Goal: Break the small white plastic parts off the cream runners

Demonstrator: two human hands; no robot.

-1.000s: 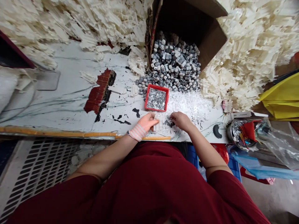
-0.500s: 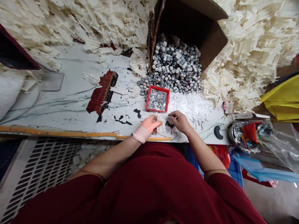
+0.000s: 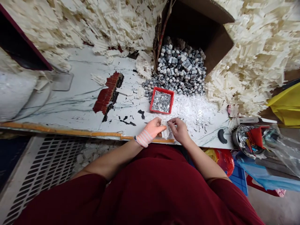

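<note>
My left hand (image 3: 153, 129), in a striped fingerless glove, is closed round a small white plastic part (image 3: 165, 132) at the table's front edge. My right hand (image 3: 179, 128) is pinched at the top of that same part; whatever is between its fingertips is too small to make out. Just beyond both hands stands a red tray (image 3: 162, 100) full of small shiny metal pins. A few loose pins lie on the table by my hands.
An open cardboard box (image 3: 199, 28) spills grey metal pieces (image 3: 179, 70) behind the tray. Heaps of cream plastic parts (image 3: 253, 53) fill the back and right. White bits (image 3: 195, 109) lie right of the tray. A metal bowl (image 3: 246, 140) sits at the right edge.
My right hand has come left from the loose pins on the table to the white part held in my left hand. The camera view shifted slightly.
</note>
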